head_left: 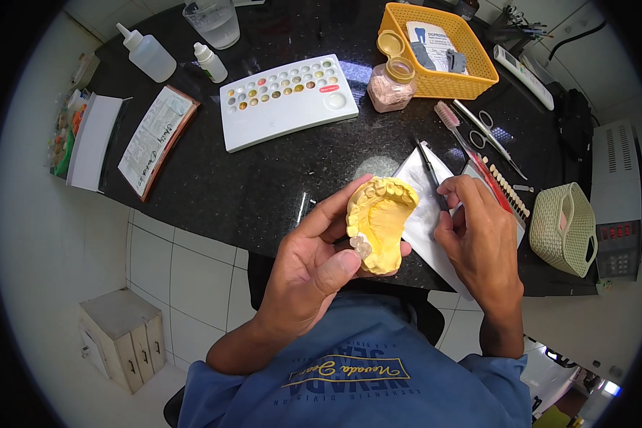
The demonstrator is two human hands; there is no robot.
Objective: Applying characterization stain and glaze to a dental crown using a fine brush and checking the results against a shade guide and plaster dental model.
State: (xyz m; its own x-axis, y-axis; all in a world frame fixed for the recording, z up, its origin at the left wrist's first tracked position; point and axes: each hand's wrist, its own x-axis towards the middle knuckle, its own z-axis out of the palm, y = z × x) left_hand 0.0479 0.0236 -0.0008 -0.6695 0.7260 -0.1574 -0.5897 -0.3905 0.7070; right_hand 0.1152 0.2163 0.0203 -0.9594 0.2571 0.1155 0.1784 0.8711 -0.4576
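Note:
My left hand [317,260] grips a yellow plaster dental cast [382,214], its arch of teeth turned up toward me. The thumb lies beside a pale, translucent tooth-shaped piece [362,247] on the cast's near left side. To the right, my right hand [478,239] is closed, thumb and fingers curled around the near end of a slim black-handled tool [431,173]. Its far end points away over a folded white tissue [422,235]. The tool's working tip is too small to make out, and the fingers partly hide its near end.
Farther back are a white palette [289,118], an open jar of pink powder [392,89] and a yellow basket [442,84]. Scissors [485,132], a red toothbrush [467,146] and a tooth shade strip [506,187] lie right, beside a woven basket [563,228]. Bottles [150,58] stand back left.

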